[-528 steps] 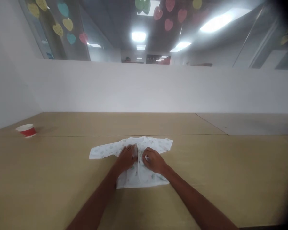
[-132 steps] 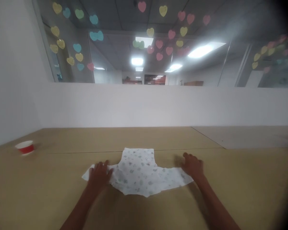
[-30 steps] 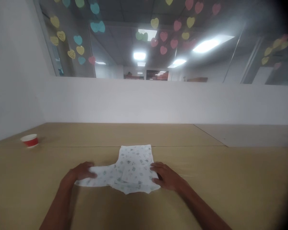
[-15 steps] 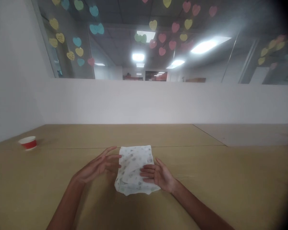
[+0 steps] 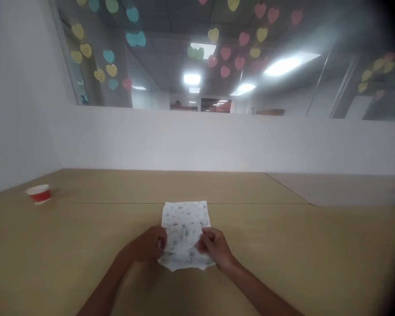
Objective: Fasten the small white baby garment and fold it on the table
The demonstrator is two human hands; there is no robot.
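Note:
A folded white cloth (image 5: 186,213) with small grey-green prints lies on the table in front of me. It may be a small garment, but its kind is not clear. One layer of it is raised as a flap across the middle. My left hand (image 5: 151,242) is closed at the flap's left edge, its fingertips partly hidden. On the other side, my right hand (image 5: 216,247) pinches the flap's right edge between thumb and fingers. The cloth's near edge is uneven and lies flat on the tabletop.
A white paper bowl with a red band (image 5: 39,194) stands at the far left of the brown table (image 5: 283,245). Behind the table rises a white wall (image 5: 217,140), with a window above it bearing heart-shaped sticky notes (image 5: 132,14).
Both hands were open with fingers spread over the cloth; now they have closed on its sides. A middle layer of the cloth has been lifted between them.

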